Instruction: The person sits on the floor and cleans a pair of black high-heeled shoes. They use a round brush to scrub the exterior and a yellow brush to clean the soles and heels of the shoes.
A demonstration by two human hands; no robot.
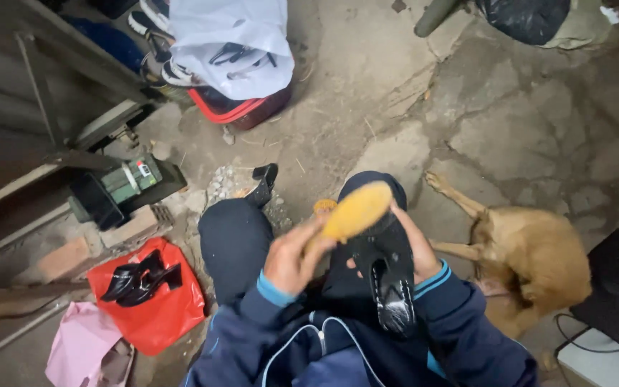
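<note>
A: What are the hands doing?

B: The left hand [289, 259] has its fingers curled tight around a wooden brush [354, 211], gripping the near end; the brush slants up and away over the lap. The right hand [413, 247] holds a black shoe [388, 276] from the side, fingers wrapped round its far edge, though most of them are hidden behind the shoe, so I only see the back of the hand and the wrist.

A: Where does the shoe sit?

B: Between the knees, on the lap, its glossy end pointing toward the person. The brush's far end lies over the shoe's upper part; whether the bristles touch it I cannot tell.

A: What else is around?

B: A tan dog [524, 261] lies on the cracked floor [510, 122] just right of the person, its head cut off behind the right sleeve. To the left, a pair of black heeled shoes [141, 279] rests on a red plastic bag [159, 312], with a pink bag [80, 344] beside it, partly cut by the lower edge. Further off, a white bag [231, 43] covers a red basket [241, 107], hiding most of what it holds.

A: And the top right?

B: Something dark, too cropped to make out.
</note>
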